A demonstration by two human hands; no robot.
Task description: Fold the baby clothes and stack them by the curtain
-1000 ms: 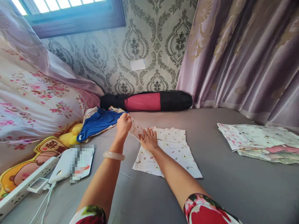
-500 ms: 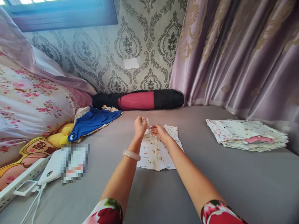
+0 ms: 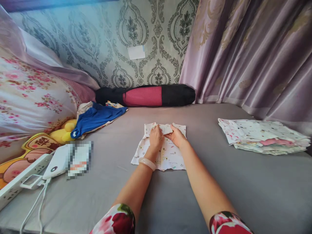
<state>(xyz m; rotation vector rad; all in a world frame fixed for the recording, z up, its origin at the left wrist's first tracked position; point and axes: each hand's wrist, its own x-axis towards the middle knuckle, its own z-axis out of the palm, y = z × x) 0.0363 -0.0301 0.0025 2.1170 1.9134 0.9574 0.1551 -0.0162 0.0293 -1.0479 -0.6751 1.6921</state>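
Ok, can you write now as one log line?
left grip: touching white cloth | right grip: touching its top flap | white cloth: partly folded | pile: to the right

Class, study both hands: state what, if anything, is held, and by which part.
The right hand pinches the white printed garment by the folded flap at its far end; the left hand lies on that flap, its grip unclear.

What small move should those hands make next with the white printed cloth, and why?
I'd probably have the right hand smooth its side of the top strip down. Both hands are at that strip, the left hand lying over the white printed cloth, and the strip looks slightly uneven between them.
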